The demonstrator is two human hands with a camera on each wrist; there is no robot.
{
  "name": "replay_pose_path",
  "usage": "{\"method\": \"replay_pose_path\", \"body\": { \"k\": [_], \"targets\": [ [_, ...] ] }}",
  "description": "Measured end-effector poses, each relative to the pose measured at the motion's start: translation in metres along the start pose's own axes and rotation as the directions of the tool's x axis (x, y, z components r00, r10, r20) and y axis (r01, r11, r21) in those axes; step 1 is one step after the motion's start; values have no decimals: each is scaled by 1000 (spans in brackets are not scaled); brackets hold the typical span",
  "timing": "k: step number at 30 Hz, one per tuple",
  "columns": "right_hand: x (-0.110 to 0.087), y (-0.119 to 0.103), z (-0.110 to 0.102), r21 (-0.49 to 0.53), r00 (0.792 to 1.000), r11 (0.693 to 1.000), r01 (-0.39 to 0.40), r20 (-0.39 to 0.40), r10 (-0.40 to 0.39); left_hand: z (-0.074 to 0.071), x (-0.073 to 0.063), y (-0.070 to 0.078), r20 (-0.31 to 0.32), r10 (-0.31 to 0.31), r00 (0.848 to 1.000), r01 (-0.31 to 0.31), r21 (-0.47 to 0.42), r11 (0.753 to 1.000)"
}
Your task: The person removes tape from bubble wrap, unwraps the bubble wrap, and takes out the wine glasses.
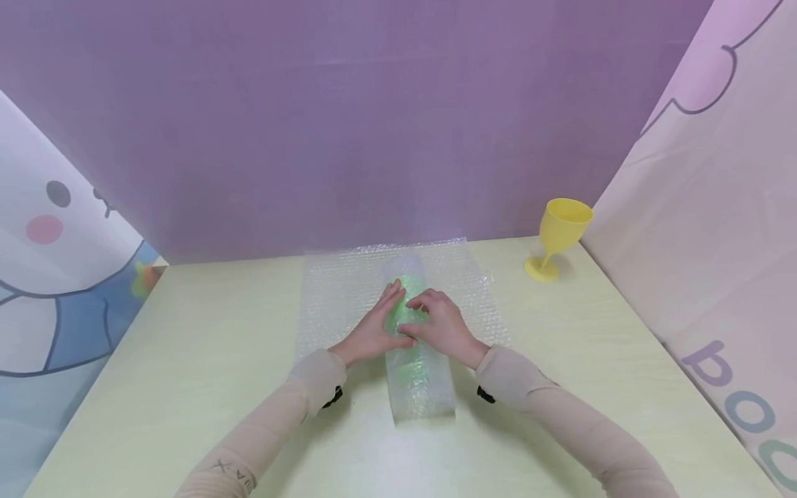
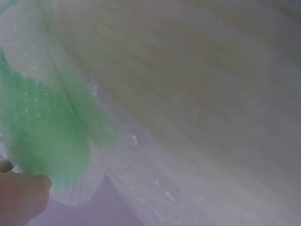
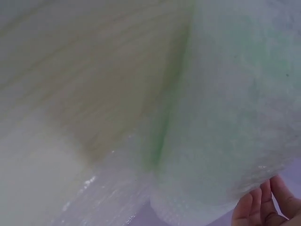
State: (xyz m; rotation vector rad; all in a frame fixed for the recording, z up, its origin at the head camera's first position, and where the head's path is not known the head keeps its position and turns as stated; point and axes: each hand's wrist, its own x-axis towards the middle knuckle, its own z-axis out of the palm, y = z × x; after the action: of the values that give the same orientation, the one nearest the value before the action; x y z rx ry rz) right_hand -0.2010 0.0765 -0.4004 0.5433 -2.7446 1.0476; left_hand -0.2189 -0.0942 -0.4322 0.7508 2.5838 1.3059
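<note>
The bubble-wrapped green bundle (image 1: pixel 414 377) lies between the hands, pointing toward the table's (image 1: pixel 212 366) far edge; left hand (image 1: pixel 376 329) spread against it, right hand (image 1: pixel 445 329) curved over, pinching or not, I can't tell.

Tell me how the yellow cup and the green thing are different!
The yellow cup is bright and easy to see, but the green thing looks pale and blurry through bubble wrap. The yellow cup is bare, while the green thing is wrapped up. The yellow cup stands upright on its foot; the green thing lies down. Both are on the same table.
</note>
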Motion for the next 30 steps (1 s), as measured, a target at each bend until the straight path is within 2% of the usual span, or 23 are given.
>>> {"method": "replay_pose_path", "body": {
  "k": [5,11,22,30],
  "targets": [
    [-1,1,1,-53,1000,999,12,-2,-12,1,1,0,4,5,1000,-5,-12,1000],
    [-1,5,0,-81,998,995,64,0,-65,0,1,0,8,4,1000,-4,13,1000],
    [0,12,-3,-78,990,987,140,-3,-141,1,2,-5,25,-5,1000,6,-18,1000],
    [0,16,-4,-39,984,984,175,-12,-175,1,2,-6,19,11,1000,-11,-13,1000]
  ]
}}
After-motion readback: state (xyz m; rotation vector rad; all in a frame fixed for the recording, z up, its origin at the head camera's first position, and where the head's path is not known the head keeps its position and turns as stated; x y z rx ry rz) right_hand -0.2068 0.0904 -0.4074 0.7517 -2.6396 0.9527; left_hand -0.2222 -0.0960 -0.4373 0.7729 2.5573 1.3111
